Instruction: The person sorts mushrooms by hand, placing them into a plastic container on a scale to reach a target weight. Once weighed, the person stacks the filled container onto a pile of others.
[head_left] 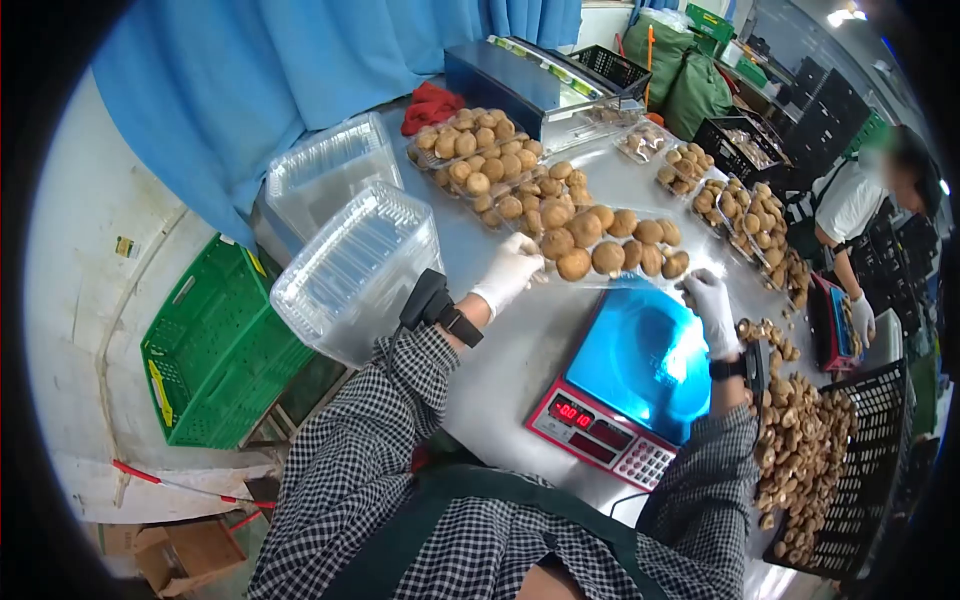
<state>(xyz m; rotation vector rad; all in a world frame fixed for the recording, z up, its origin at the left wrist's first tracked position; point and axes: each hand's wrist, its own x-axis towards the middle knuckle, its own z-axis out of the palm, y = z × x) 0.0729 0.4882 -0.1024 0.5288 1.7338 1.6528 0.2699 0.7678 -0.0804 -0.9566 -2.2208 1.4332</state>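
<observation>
A clear tray of brown mushrooms lies just beyond the blue pan of a red scale, whose red display shows a negative reading. My left hand, in a white glove, has its fingers closed on the tray's left end. At the tray's right end is my right hand, also gloved; its fingers are bent and dark at the tips, and whether they grip the tray is unclear. More filled mushroom trays sit behind, partly hidden by one another.
Stacked empty clear trays stand at the left, above a green crate. Loose mushrooms spill from a black crate at the right. A metal machine stands at the back. A co-worker is at a second scale on the right.
</observation>
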